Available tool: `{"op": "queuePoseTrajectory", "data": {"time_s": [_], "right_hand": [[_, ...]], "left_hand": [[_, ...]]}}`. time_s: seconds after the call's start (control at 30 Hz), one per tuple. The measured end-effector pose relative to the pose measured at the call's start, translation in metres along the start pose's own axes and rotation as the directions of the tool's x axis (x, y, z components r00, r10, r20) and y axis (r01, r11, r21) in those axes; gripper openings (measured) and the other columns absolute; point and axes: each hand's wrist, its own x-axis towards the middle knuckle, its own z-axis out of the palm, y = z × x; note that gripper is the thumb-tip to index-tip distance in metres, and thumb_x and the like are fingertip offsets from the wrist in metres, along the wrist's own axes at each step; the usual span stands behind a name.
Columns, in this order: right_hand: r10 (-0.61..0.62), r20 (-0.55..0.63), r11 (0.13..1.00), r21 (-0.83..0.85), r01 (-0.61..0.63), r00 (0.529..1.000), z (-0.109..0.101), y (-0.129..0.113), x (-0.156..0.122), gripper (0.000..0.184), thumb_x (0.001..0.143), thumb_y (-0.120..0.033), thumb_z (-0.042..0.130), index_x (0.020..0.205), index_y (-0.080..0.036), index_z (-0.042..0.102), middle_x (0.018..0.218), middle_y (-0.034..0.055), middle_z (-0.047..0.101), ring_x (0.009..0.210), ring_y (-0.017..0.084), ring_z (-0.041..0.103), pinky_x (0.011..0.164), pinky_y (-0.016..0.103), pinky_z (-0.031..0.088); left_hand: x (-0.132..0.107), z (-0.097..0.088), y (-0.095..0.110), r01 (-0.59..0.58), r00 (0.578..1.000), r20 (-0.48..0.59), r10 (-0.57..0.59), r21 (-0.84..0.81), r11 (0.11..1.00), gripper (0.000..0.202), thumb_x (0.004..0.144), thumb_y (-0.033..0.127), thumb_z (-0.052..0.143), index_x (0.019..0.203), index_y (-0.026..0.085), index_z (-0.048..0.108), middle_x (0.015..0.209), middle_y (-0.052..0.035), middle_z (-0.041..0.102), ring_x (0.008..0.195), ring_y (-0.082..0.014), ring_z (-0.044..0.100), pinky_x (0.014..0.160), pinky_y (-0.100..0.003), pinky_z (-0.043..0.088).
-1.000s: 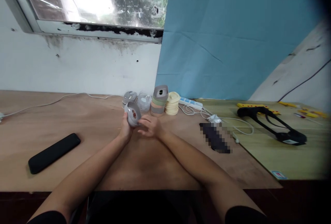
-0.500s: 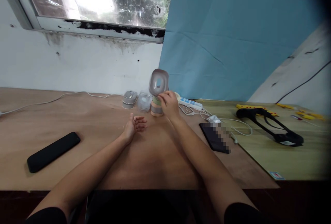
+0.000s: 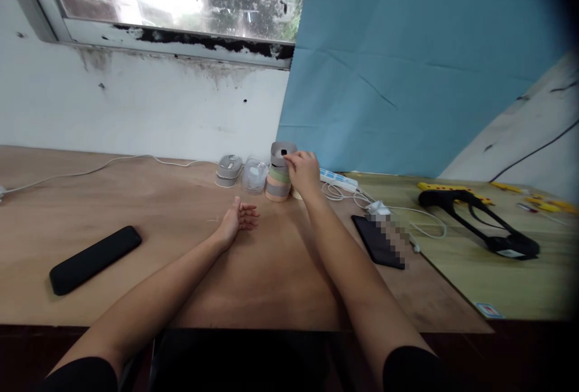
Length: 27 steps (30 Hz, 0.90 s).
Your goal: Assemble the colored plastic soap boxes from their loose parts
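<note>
My right hand [image 3: 303, 173] reaches to the far side of the table, fingers pinched on the grey ring-shaped case [image 3: 281, 153] that sits on top of a stack of green, grey and pink cases [image 3: 277, 183]. My left hand [image 3: 237, 221] rests on the wooden table [image 3: 158, 241], palm up, fingers loosely spread and holding nothing. A grey closed case [image 3: 228, 170] and a clear case [image 3: 254, 175] stand just left of the stack.
A black phone [image 3: 94, 259] lies at the left. Another black phone [image 3: 379, 240], a white power strip [image 3: 340, 180] with cables, a black headband device [image 3: 484, 225] and yellow tools [image 3: 446, 187] occupy the right side. A white wall, a window and a blue sheet stand behind.
The grey case left my left hand; my right hand carried it up and back, then set it down flat on the stack. My left hand opened and stayed on the table.
</note>
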Motion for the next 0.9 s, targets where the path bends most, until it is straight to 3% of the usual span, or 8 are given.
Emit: {"op": "queuePoseTrajectory", "data": {"time_s": [0.2, 0.47, 0.6, 0.67, 0.73, 0.8, 0.83, 0.9], "right_hand": [[0.013, 0.002, 0.999, -0.045, -0.012, 1.000, 0.000, 0.003, -0.002, 0.035, 0.086, -0.015, 0.044, 0.105, -0.025, 0.072, 0.098, 0.0104, 0.059, 0.096, 0.028, 0.045, 0.084, 0.043, 0.037], [0.038, -0.019, 0.999, -0.004, -0.038, 0.999, 0.002, -0.001, -0.004, 0.031, 0.085, -0.022, 0.049, 0.108, -0.023, 0.069, 0.108, 0.0106, 0.058, 0.105, 0.030, 0.045, 0.092, 0.046, 0.035], [0.035, -0.110, 0.997, 0.069, -0.027, 0.993, 0.001, -0.001, -0.001, 0.030, 0.086, -0.033, 0.052, 0.110, -0.021, 0.066, 0.110, 0.0107, 0.059, 0.107, 0.028, 0.047, 0.095, 0.045, 0.036], [0.067, -0.200, 0.993, 0.111, -0.045, 0.978, -0.002, 0.008, 0.000, 0.032, 0.089, -0.038, 0.050, 0.111, -0.019, 0.064, 0.109, 0.0105, 0.060, 0.106, 0.026, 0.049, 0.096, 0.044, 0.037], [0.151, -0.315, 0.984, 0.133, -0.114, 0.937, -0.006, 0.024, -0.003, 0.033, 0.091, -0.038, 0.045, 0.111, -0.018, 0.061, 0.108, 0.0111, 0.060, 0.107, 0.026, 0.050, 0.098, 0.045, 0.036], [0.288, -0.429, 0.958, 0.130, -0.257, 0.856, -0.011, 0.047, -0.011, 0.033, 0.091, -0.036, 0.041, 0.111, -0.017, 0.060, 0.110, 0.0129, 0.059, 0.110, 0.027, 0.049, 0.100, 0.049, 0.033], [0.372, -0.481, 0.925, 0.122, -0.359, 0.794, -0.013, 0.059, -0.017, 0.034, 0.091, -0.036, 0.040, 0.111, -0.017, 0.059, 0.113, 0.0139, 0.058, 0.113, 0.028, 0.048, 0.100, 0.052, 0.032], [0.532, -0.565, 0.802, 0.099, -0.589, 0.630, -0.016, 0.082, -0.035, 0.034, 0.088, -0.036, 0.042, 0.113, -0.019, 0.058, 0.120, 0.0146, 0.055, 0.120, 0.032, 0.043, 0.102, 0.060, 0.026]], "left_hand": [[0.001, 0.000, -0.001, 0.011, 1.000, -0.009, -0.011, 0.004, 1.000, 0.066, 0.085, 0.071, 0.029, 0.094, 0.015, 0.061, 0.085, -0.0102, 0.068, 0.063, -0.0179, 0.064, 0.061, -0.032, 0.049], [0.003, -0.002, -0.002, -0.004, 1.000, -0.006, 0.005, 0.030, 1.000, 0.069, 0.082, 0.075, 0.031, 0.095, 0.015, 0.062, 0.086, -0.0104, 0.068, 0.063, -0.0179, 0.063, 0.061, -0.031, 0.049], [0.005, -0.003, -0.009, -0.044, 0.999, -0.018, 0.047, 0.115, 0.992, 0.069, 0.079, 0.075, 0.038, 0.097, 0.013, 0.061, 0.086, -0.0108, 0.067, 0.064, -0.0175, 0.063, 0.061, -0.031, 0.049], [0.005, -0.005, -0.011, -0.143, 0.989, -0.005, 0.148, 0.245, 0.959, 0.063, 0.080, 0.071, 0.043, 0.096, 0.013, 0.062, 0.085, -0.0101, 0.067, 0.065, -0.0170, 0.062, 0.063, -0.031, 0.048], [0.005, -0.009, -0.010, -0.303, 0.946, 0.032, 0.322, 0.442, 0.845, 0.052, 0.083, 0.062, 0.048, 0.093, 0.014, 0.064, 0.084, -0.0081, 0.067, 0.070, -0.0171, 0.061, 0.068, -0.030, 0.047], [0.007, -0.015, -0.007, -0.420, 0.870, 0.067, 0.488, 0.618, 0.665, 0.040, 0.084, 0.053, 0.052, 0.088, 0.016, 0.065, 0.082, -0.0059, 0.067, 0.075, -0.0175, 0.060, 0.073, -0.029, 0.046], [0.008, -0.018, -0.004, -0.441, 0.835, 0.063, 0.547, 0.671, 0.596, 0.036, 0.084, 0.050, 0.053, 0.087, 0.017, 0.066, 0.082, -0.0051, 0.067, 0.076, -0.0176, 0.060, 0.073, -0.029, 0.045], [0.014, -0.026, 0.000, -0.433, 0.800, 0.013, 0.600, 0.706, 0.561, 0.031, 0.084, 0.046, 0.053, 0.083, 0.017, 0.065, 0.080, -0.0040, 0.066, 0.075, -0.0174, 0.059, 0.072, -0.028, 0.044]]}}
